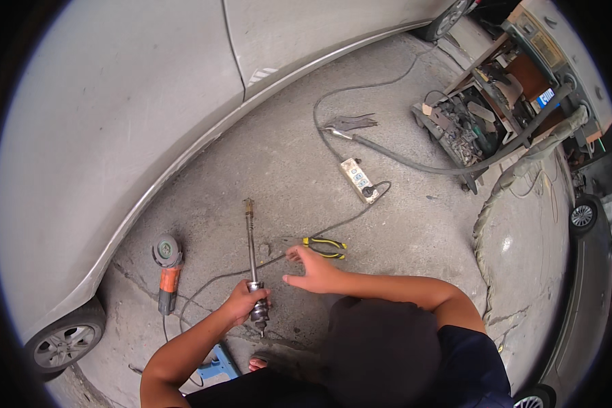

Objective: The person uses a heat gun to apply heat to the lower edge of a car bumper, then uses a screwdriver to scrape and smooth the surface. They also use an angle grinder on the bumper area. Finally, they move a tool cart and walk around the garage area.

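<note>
Dark fabric [381, 353] and metal tool [253, 258] overlap concrete [285, 170] beside a car [136, 115].

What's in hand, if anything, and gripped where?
Left hand holds a long metal rod assembly by its thick cylindrical section. Right hand is open and empty, near the yellow-and-black pliers.

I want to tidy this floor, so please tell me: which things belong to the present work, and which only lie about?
Probably in the job:
long metal part, in the left hand
yellow-black pliers, near the right hand

Apparently just lying about:
orange angle grinder
power strip
</note>
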`<state>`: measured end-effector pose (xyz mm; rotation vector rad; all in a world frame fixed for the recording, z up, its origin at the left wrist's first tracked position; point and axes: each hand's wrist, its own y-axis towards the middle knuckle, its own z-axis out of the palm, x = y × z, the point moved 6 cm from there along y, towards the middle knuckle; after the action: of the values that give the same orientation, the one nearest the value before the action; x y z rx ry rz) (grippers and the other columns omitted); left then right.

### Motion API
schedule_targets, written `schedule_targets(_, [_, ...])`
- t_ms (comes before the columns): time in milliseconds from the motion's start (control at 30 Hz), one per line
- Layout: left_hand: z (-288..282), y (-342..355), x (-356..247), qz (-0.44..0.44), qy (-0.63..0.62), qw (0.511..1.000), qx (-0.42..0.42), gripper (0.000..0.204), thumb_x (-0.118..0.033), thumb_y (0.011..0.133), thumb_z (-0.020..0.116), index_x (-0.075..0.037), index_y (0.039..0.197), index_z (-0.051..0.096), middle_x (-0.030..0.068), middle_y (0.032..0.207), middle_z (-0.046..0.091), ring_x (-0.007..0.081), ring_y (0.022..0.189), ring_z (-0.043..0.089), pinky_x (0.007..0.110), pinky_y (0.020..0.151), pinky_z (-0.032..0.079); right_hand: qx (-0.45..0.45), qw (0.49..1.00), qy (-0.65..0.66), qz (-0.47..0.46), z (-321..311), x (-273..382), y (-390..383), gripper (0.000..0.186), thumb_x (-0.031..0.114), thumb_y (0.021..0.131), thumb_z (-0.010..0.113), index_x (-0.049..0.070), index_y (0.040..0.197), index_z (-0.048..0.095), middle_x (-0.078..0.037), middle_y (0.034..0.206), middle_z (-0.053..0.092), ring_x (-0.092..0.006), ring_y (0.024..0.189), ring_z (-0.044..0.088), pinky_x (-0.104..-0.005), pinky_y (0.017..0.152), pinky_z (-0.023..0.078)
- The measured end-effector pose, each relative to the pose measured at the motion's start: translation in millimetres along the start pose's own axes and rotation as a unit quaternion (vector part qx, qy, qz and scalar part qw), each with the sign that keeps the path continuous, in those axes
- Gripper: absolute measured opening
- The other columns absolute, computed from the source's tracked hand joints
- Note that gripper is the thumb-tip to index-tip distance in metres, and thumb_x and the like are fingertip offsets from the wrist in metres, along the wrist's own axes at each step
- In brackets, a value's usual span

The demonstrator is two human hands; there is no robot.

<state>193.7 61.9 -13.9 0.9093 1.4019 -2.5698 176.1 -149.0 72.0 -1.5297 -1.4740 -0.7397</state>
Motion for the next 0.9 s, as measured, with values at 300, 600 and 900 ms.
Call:
schedule_targets(300, [163,-83,-188,0.374,0.520,0.764,-0.079,0.080,-0.016,0.074,0.078,0.011,0.134,0.033,0.0265,0.111,0.060,0.0408,0.104,0.059,0.045,0.093,0.048,0.050,0.711,0.682,0.165,-26,25,33,0.021,0.018,0.090,0.065,0.004,0.104,0.058,-0.009,0.090,0.065,-0.0234,0.081,0.065,-0.0393,0.076,0.056])
schedule_targets(600, [58,-114,-147,0.262,0.560,0.763,-0.188,0.069,-0.024,0.077,0.073,0.005,0.132,0.044,0.0270,0.118,0.059,0.0430,0.113,0.055,0.045,0.096,0.044,-0.301,0.803,0.493,0.145,-305,-3,-14,0.012,0.007,0.083,0.064,-0.001,0.087,0.055,-0.012,0.078,0.060,-0.0221,0.066,0.063,-0.0391,0.060,0.058])
schedule_targets(900, [-39,-97,-90,0.070,0.452,0.863,-0.215,0.063,-0.021,0.078,0.073,0.006,0.129,0.047,0.0249,0.110,0.065,0.0305,0.095,0.064,0.038,0.082,0.051,-0.683,0.648,0.337,-0.027,-675,55,-72,0.032,0.011,0.082,0.066,-0.005,0.106,0.053,-0.014,0.093,0.063,-0.0249,0.075,0.064,-0.0367,0.066,0.055])
